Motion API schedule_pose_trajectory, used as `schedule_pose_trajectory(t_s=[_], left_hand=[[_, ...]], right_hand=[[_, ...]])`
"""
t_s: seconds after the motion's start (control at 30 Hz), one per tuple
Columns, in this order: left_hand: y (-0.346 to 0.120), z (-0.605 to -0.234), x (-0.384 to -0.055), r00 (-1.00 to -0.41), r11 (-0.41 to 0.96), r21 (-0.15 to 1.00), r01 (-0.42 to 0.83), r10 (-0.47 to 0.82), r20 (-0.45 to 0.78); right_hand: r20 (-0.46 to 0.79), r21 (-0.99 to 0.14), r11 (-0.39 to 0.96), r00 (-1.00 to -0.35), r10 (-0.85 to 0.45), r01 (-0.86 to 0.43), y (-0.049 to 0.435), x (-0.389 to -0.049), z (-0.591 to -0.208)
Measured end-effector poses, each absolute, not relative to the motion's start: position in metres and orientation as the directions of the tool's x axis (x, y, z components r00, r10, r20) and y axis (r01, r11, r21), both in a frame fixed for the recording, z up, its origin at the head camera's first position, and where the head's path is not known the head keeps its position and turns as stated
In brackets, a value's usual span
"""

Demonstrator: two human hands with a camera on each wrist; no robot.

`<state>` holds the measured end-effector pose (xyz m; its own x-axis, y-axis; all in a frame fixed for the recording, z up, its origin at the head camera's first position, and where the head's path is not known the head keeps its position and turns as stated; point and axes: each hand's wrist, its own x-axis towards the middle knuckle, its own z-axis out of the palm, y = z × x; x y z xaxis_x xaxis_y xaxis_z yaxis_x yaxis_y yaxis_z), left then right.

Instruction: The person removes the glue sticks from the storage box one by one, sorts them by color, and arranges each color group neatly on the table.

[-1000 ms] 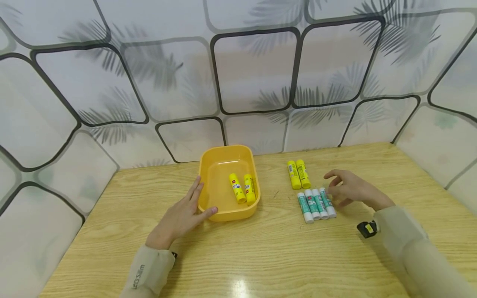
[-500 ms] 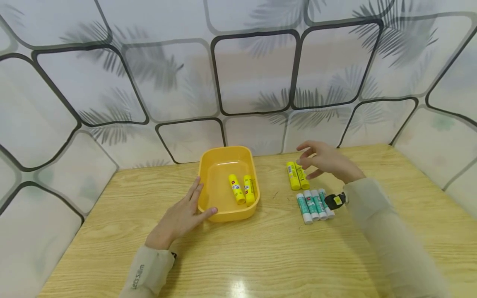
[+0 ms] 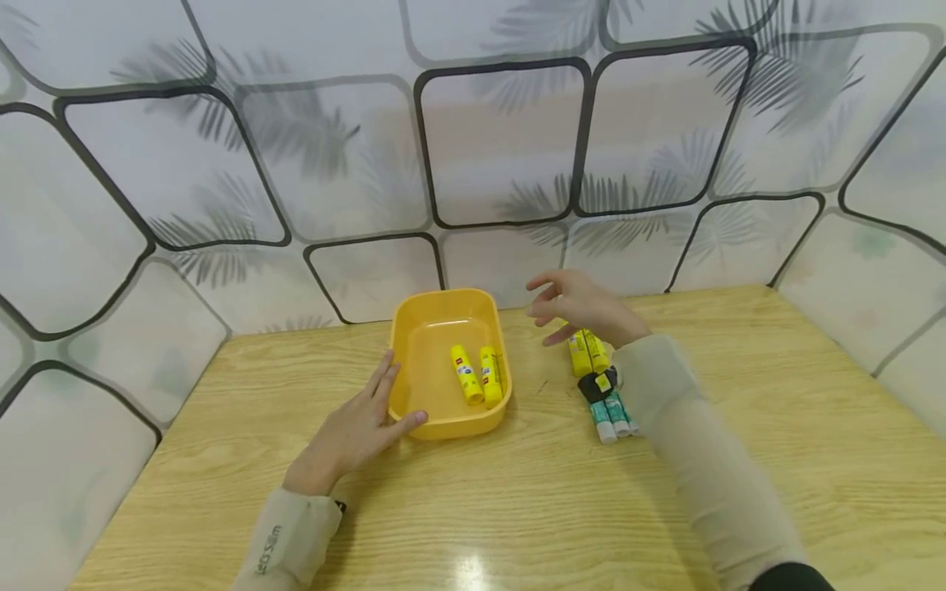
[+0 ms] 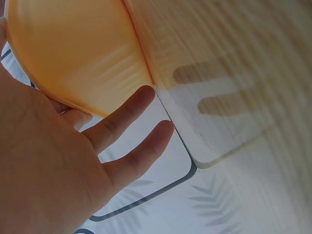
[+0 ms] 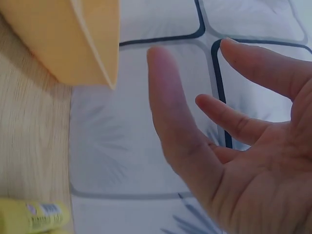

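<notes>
My left hand [image 3: 347,439] rests along the left side of a yellow-orange plastic tray [image 3: 424,369], with the thumb at the front rim. In the left wrist view, two straight fingers lie beside the wall of the tray [image 4: 73,53]. Two yellow glue sticks [image 3: 466,374] lie in the right part of the tray. My right hand [image 3: 584,308] is in the air right of the tray, fingers loosely bent and spread, holding nothing. Below its wrist lie two more yellow glue sticks [image 3: 580,355], partly hidden by the hand.
Several green and white glue sticks [image 3: 602,423] lie side by side nearer the front, partly covered by the right sleeve and a black wrist device [image 3: 597,383]. A patterned cloth wall [image 3: 502,148] stands behind the wooden table [image 3: 473,509].
My right hand has moved left and away from me, from beside the green glue sticks, over the yellow pair, to near the tray. The left hand and tray stay in place.
</notes>
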<state>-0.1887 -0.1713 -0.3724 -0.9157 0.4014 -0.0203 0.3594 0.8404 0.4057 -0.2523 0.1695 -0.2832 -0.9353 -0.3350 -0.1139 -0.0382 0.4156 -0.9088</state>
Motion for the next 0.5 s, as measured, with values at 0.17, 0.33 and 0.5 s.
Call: schedule_pose_trajectory(t_s=[0.17,0.33,0.5], left_hand=[[-0.171,-0.372,-0.188,-0.917,0.840,0.409,0.357,0.399,-0.020],[-0.171,-0.372,-0.188,-0.917,0.841,0.405,0.357,0.399,-0.021],[-0.171,-0.373,-0.188,-0.916,0.840,0.407,0.358,0.400,-0.020]], right_hand=[[-0.135,-0.919,0.394,-0.928,-0.347,-0.013,0.151,-0.256,-0.285],[-0.169,-0.927,0.373,-0.921,-0.351,0.028,0.137,-0.258,-0.289],[-0.175,-0.937,0.348,-0.916,-0.362,0.041,0.126,-0.261,-0.292]])
